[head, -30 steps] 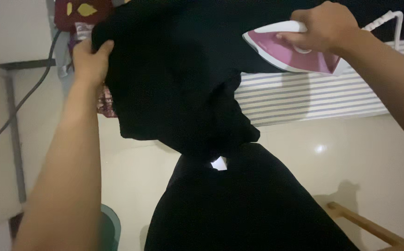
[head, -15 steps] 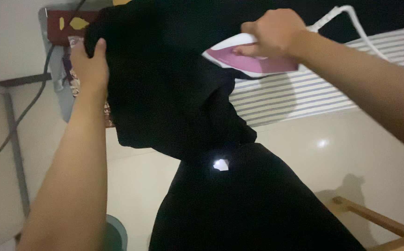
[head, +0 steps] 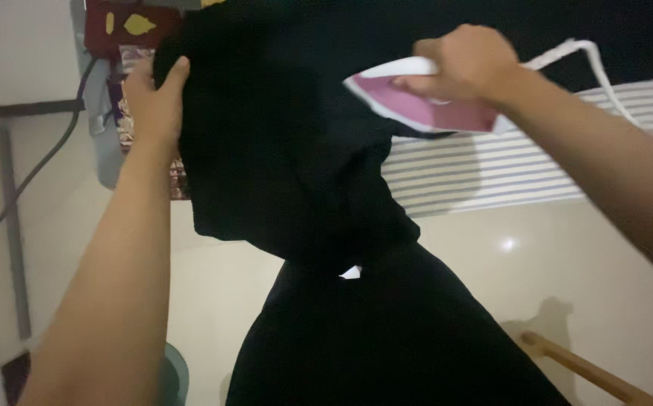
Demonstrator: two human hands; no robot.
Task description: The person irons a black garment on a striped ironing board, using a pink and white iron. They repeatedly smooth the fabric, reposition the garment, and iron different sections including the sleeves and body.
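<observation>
Black cloth garment (head: 281, 150) lies draped over the striped ironing board (head: 492, 162), its left edge pinched by the left hand (head: 153, 101), while the right hand (head: 465, 64), clasping the pink-and-white iron (head: 424, 101), works its right side.

Floor (head: 582, 263): pale glossy tile, cream, one small bright light reflection (head: 507, 243). Wall (head: 10, 45): plain off-white, upper left. Dark cable (head: 33, 177): hangs slanting down the left side. Wooden rail (head: 589, 368): light brown, lower right corner. Teal round container (head: 174, 376): bottom left, partly hidden. Lighting: dim, warm.
</observation>
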